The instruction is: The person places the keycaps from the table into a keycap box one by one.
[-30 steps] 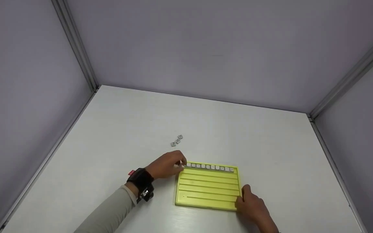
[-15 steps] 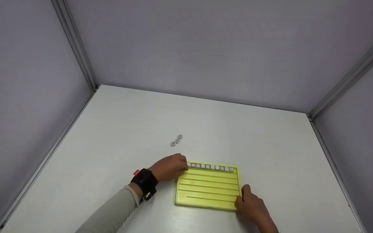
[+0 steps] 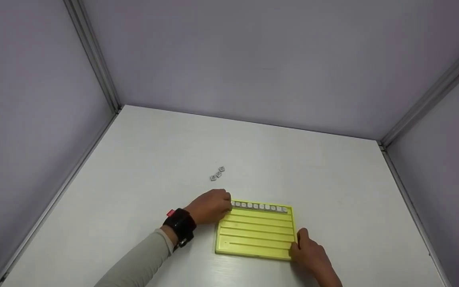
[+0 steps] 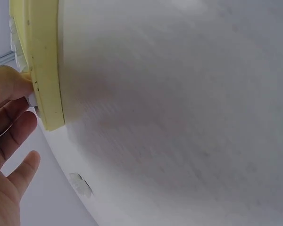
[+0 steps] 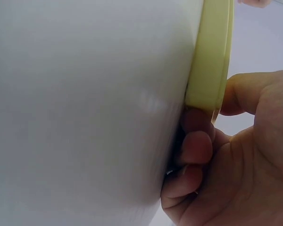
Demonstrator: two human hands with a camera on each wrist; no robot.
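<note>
The yellow tray (image 3: 255, 233) lies flat on the white table (image 3: 142, 159), close to the person, long side running L to R. The small grey tiles (image 3: 258, 206) sit in one row in the tray's far groove, also L to R. I count about 10, but they are tiny in the head view, so maybe one more or less.

The left hand (image 3: 210, 210) is at the tray's far-L corner, right at the L end of that row. Its fingertips pinch at the first tile there; the wrist view shows thumb and finger (image 4: 12, 87) pressed on the tray edge w/ something small and white between them, other fingers loose. The right hand (image 3: 308, 252) clamps the near-R corner, thumb on top, fingers (image 5: 194, 150) curled under.

3 loose tiles (image 3: 217, 173) lie on the table beyond the left hand, up and a bit L. The left hand is much nearer them.

Count: 1 tray, 5 grooves, 2 hands.
</note>
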